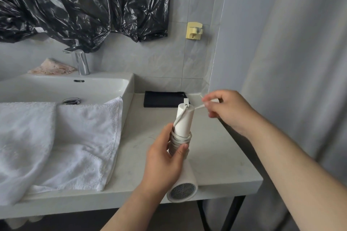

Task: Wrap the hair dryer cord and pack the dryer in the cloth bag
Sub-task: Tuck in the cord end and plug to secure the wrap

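My left hand (pixel 165 163) grips the white hair dryer (pixel 183 122) over the counter, handle pointing up and away, its mesh-covered barrel end (pixel 183 191) toward me. Several turns of the white cord (pixel 179 139) are wound round the lower handle under my thumb. The cord's free end (pixel 199 107) runs from the handle tip to the right, where my right hand (pixel 225 108) pinches it near the plug. A flat dark cloth bag (pixel 163 98) lies on the counter behind the dryer, by the wall.
A white sink (pixel 65 88) with a chrome tap (pixel 80 62) is on the left, a white towel (pixel 56 137) draped over its front. The pale counter (pixel 216 155) ends at the right, near a grey curtain (pixel 300 62). A yellow hook (pixel 194 30) hangs on the tiled wall.
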Motion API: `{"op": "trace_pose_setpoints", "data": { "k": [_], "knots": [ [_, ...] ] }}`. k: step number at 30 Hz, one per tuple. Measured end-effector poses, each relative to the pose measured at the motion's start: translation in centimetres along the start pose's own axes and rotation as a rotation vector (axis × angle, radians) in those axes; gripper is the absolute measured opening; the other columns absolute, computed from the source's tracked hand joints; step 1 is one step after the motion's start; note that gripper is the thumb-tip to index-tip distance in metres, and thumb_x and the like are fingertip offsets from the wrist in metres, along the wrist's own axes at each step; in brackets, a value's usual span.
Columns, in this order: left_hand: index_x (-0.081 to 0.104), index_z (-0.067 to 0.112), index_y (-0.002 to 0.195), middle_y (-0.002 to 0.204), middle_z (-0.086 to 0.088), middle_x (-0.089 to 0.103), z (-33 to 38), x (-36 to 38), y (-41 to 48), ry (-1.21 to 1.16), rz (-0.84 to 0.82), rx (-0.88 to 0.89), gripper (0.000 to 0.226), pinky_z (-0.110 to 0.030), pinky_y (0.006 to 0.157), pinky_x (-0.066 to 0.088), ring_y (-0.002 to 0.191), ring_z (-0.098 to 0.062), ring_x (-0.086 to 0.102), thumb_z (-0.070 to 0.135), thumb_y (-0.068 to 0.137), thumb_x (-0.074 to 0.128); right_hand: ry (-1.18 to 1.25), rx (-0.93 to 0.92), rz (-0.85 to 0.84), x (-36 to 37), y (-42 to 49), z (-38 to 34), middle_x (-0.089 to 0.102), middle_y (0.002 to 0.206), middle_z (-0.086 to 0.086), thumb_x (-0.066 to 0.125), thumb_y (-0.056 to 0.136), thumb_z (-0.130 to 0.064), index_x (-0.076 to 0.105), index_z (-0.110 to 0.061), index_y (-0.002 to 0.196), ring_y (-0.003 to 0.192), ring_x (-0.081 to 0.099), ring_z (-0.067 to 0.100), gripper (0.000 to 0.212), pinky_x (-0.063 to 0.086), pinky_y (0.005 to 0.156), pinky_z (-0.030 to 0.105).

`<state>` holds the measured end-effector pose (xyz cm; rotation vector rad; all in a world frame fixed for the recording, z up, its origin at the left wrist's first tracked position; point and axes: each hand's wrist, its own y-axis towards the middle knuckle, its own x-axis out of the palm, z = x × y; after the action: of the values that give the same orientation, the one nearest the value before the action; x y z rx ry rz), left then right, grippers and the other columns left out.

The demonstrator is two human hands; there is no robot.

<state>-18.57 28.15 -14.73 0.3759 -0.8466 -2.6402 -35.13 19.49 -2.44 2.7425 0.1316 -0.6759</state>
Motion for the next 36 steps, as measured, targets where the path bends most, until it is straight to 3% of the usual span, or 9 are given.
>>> {"op": "trace_pose_setpoints", "data": {
  "k": [5, 9, 11, 14, 18, 24, 28, 32, 36],
  "knots": [
    [0.05, 0.036, 0.135, 0.12, 0.025, 0.063, -0.4, 0.9, -0.4, 0.037, 0.034, 0.025, 0.051, -0.034, 0.086, 0.056, 0.104, -0.005, 0.066, 0.029, 0.087, 0.066, 0.642, 0.018, 0.088, 2.8, 0.6, -2.8, 0.06, 0.096, 0.013, 0.063, 0.089, 0.001, 0.051, -0.007, 0.111, 0.077, 0.064, 0.02, 0.026, 0.06, 0.077, 0.036],
    [0.026, 0.062, 0.138, 0.119, 0.029, 0.062, -0.2, 0.8, -0.8, 0.033, 0.083, 0.023, 0.075, -0.026, 0.081, 0.055, 0.1, -0.002, 0.067, 0.028, 0.085, 0.068, 0.836, 0.053, -0.001, 3.9, 0.4, -4.7, 0.065, 0.101, 0.02, 0.056, 0.093, 0.003, 0.049, -0.001, 0.119, 0.083, 0.067, 0.028, 0.027, 0.061, 0.071, 0.036],
    [0.018, 0.053, 0.148, 0.12, 0.024, 0.065, -0.3, 0.6, -0.9, 0.015, 0.092, 0.025, 0.085, -0.025, 0.083, 0.055, 0.102, -0.005, 0.068, 0.025, 0.086, 0.069, 0.914, 0.041, -0.029, 3.9, 0.4, -5.2, 0.063, 0.101, 0.02, 0.052, 0.096, 0.003, 0.049, -0.001, 0.118, 0.082, 0.066, 0.028, 0.023, 0.061, 0.067, 0.034],
    [0.048, 0.03, 0.14, 0.114, 0.02, 0.069, -0.6, 0.5, -0.7, 0.024, 0.067, 0.053, 0.058, -0.035, 0.084, 0.057, 0.1, -0.008, 0.069, 0.016, 0.088, 0.069, 1.07, 0.034, -0.069, 3.2, 0.1, -5.8, 0.063, 0.097, 0.017, 0.046, 0.099, 0.001, 0.053, -0.003, 0.113, 0.079, 0.066, 0.024, 0.016, 0.06, 0.067, 0.032],
    [0.053, 0.043, 0.125, 0.113, 0.027, 0.066, -0.3, 0.5, -0.5, 0.013, 0.079, 0.04, 0.049, -0.025, 0.084, 0.055, 0.101, -0.003, 0.067, 0.022, 0.085, 0.069, 1.244, 0.038, -0.137, 1.6, -1.6, -5.9, 0.069, 0.076, 0.009, 0.043, 0.102, -0.01, 0.059, -0.006, 0.103, 0.058, 0.062, 0.014, 0.017, 0.054, 0.055, 0.026],
    [0.049, 0.052, 0.106, 0.11, 0.029, 0.063, -0.8, 0.9, -0.6, -0.018, 0.104, 0.002, 0.046, -0.012, 0.081, 0.048, 0.099, 0.0, 0.065, 0.022, 0.082, 0.073, 0.7, -0.17, -0.188, 1.1, -5.9, -2.3, 0.06, 0.065, -0.001, 0.051, 0.092, -0.024, 0.065, -0.03, 0.113, 0.052, 0.049, 0.014, 0.026, 0.043, 0.048, 0.023],
    [0.051, 0.04, 0.104, 0.108, 0.024, 0.064, -1.2, 0.9, -0.8, -0.046, 0.119, 0.007, 0.034, -0.021, 0.082, 0.053, 0.099, -0.005, 0.067, 0.026, 0.082, 0.073, 0.204, -0.268, -0.135, 2.6, -7.6, 1.5, 0.069, 0.071, -0.014, 0.062, 0.092, -0.011, 0.067, -0.043, 0.097, 0.064, 0.06, 0.003, 0.033, 0.047, 0.062, 0.015],
    [0.046, 0.05, 0.102, 0.11, 0.026, 0.062, -1.0, 0.7, -0.8, 0.013, 0.128, 0.052, 0.04, -0.02, 0.082, 0.051, 0.098, -0.004, 0.065, 0.025, 0.083, 0.071, -0.025, -0.344, -0.042, 3.7, -7.9, 3.4, 0.069, 0.089, -0.012, 0.06, 0.09, -0.02, 0.069, -0.036, 0.099, 0.085, 0.063, 0.002, 0.021, 0.044, 0.075, 0.01],
    [0.044, 0.047, 0.104, 0.114, 0.027, 0.059, -1.1, 0.6, -0.9, 0.043, 0.146, 0.081, 0.041, -0.02, 0.085, 0.051, 0.1, -0.006, 0.064, 0.022, 0.084, 0.071, 0.015, -0.348, -0.087, 4.1, -8.2, 3.7, 0.052, 0.081, -0.016, 0.055, 0.079, -0.011, 0.069, -0.019, 0.112, 0.069, 0.048, 0.015, 0.037, 0.04, 0.067, 0.017]
  ]
}}
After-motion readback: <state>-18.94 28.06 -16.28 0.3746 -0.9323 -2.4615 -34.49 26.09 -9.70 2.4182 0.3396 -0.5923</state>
